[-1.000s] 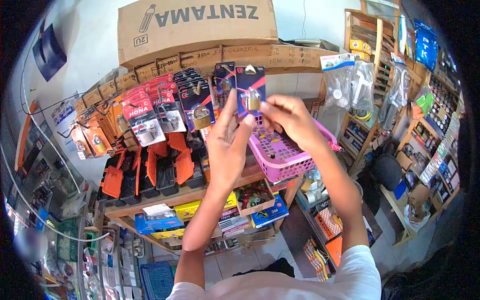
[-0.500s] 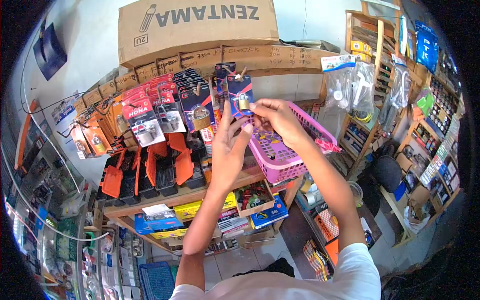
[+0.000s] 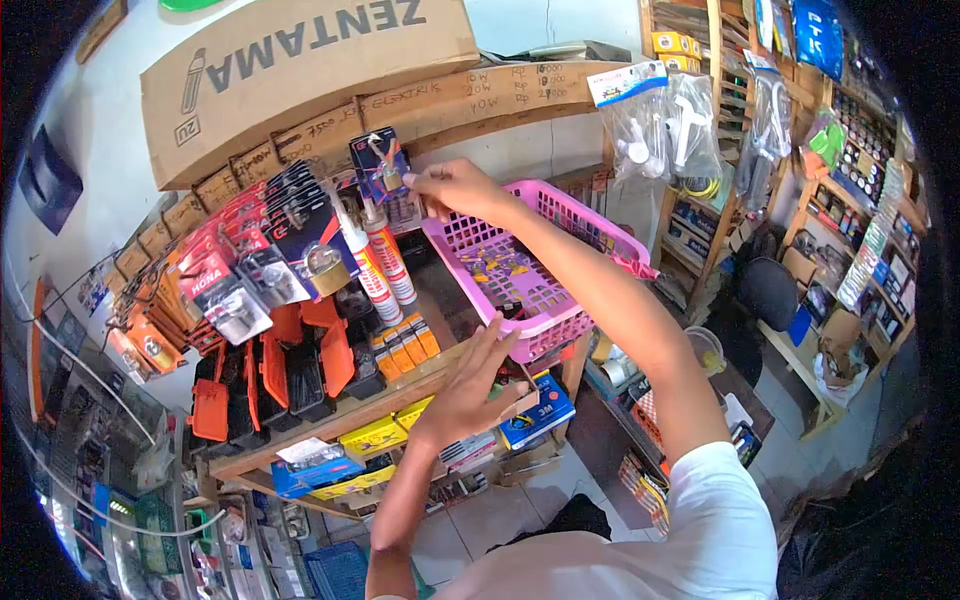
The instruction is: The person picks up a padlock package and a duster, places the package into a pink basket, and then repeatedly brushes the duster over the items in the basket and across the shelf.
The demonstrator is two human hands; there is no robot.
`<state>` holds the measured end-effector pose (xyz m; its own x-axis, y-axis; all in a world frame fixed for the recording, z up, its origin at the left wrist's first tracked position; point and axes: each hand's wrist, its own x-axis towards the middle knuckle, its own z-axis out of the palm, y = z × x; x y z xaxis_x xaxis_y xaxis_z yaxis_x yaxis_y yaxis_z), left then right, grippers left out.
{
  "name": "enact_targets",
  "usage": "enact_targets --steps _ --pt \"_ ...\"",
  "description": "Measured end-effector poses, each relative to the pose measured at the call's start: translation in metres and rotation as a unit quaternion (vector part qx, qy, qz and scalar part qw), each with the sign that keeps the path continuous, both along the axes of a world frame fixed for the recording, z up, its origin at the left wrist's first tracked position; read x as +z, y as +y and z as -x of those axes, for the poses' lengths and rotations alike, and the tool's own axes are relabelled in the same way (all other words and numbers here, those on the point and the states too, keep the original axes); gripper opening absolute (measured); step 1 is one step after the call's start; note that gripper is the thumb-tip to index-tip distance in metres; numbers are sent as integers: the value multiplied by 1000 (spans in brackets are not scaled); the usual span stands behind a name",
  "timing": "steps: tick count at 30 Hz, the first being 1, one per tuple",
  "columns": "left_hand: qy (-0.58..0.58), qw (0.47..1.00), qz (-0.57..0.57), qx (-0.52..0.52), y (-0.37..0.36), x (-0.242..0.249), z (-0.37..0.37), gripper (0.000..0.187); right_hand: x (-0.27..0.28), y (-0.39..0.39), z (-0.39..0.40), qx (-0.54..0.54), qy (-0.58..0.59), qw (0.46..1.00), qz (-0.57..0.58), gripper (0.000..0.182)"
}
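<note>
My right hand (image 3: 455,192) is closed at the edge of a small brass padlock (image 3: 391,181) on a dark blue card, which hangs from a peg on the wooden rail; the fingertips are pressed together. Lower down, my left hand (image 3: 478,385) has its fingers spread near the front corner of a pink plastic basket (image 3: 545,330). Small yellow and dark items (image 3: 500,265) lie in the basket. Left of it, two red and white tubes (image 3: 390,255) stand upright behind orange boxes (image 3: 404,346).
Carded padlocks (image 3: 228,295) hang at the left above black bins with orange lids (image 3: 273,370). A large cardboard box (image 3: 310,75) sits above the rail (image 3: 430,112). Bagged taps (image 3: 640,130) hang at the right. Boxes fill the shelf below the counter edge (image 3: 300,435).
The view has shifted. My left hand has moved down, away from the padlock card, to the basket's front corner. My right hand remains at the card, now left of the basket.
</note>
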<state>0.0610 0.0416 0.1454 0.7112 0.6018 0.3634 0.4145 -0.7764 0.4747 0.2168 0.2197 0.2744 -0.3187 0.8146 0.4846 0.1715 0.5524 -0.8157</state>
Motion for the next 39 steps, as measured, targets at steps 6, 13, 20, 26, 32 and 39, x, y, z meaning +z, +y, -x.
enact_targets --steps 6,13,20,26,32,39 --pt "-43 999 3 7 6 -17 -4 57 -70 36 -51 43 -139 965 217 51" --pt "-104 994 34 -1 11 -26 -10 50 -145 94 -67 -63 -619 710 330 73" --pt "-76 995 32 47 5 -17 -10 53 -147 71 -43 128 -734 584 322 86" --pt "-109 993 22 39 7 -25 -13 53 -175 55 -54 83 -679 669 292 86" --pt "-113 991 51 43 7 -26 -14 54 -120 19 -48 69 -690 676 249 69" --pt "-150 985 85 12 13 -30 -8 51 -100 27 -69 66 -633 768 64 33"
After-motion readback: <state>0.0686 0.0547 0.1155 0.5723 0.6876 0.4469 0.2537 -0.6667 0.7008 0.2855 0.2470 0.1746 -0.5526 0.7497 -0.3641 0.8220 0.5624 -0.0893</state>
